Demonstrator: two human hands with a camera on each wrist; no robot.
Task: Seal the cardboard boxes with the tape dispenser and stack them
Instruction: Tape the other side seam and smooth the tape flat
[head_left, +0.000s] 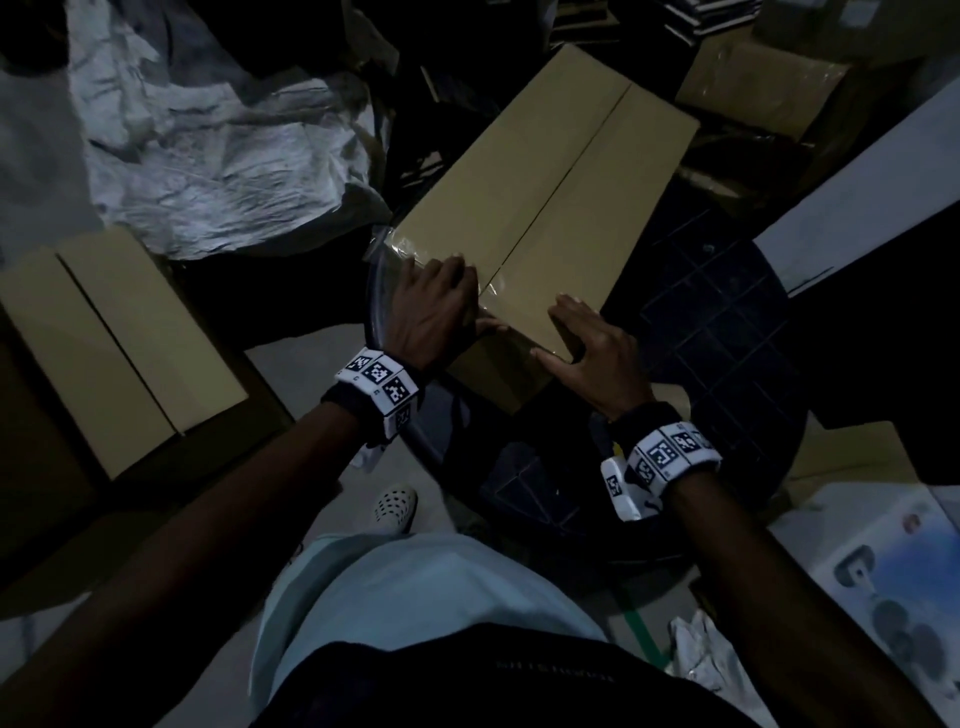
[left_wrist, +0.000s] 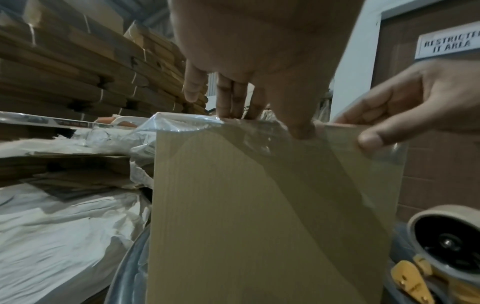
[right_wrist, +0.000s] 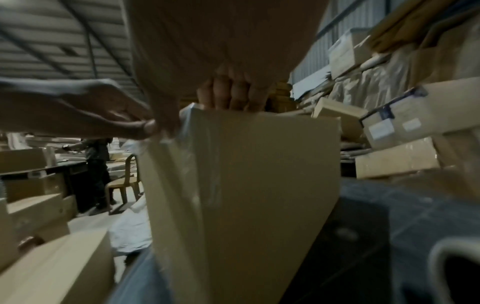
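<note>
A long brown cardboard box lies on a dark round table, its top flaps meeting in a centre seam. Clear tape runs across its near end and down the front face. My left hand presses the tape at the near-left corner, fingers on the top edge and thumb on the face. My right hand lies flat on the near-right corner, thumb pressing the tape's end. The tape dispenser rests on the table beside the box, held by neither hand.
Another closed cardboard box sits low at the left. Crumpled white wrapping lies behind it. More boxes stand at the far right, and a white printed carton at the near right. A person stands by a chair far off.
</note>
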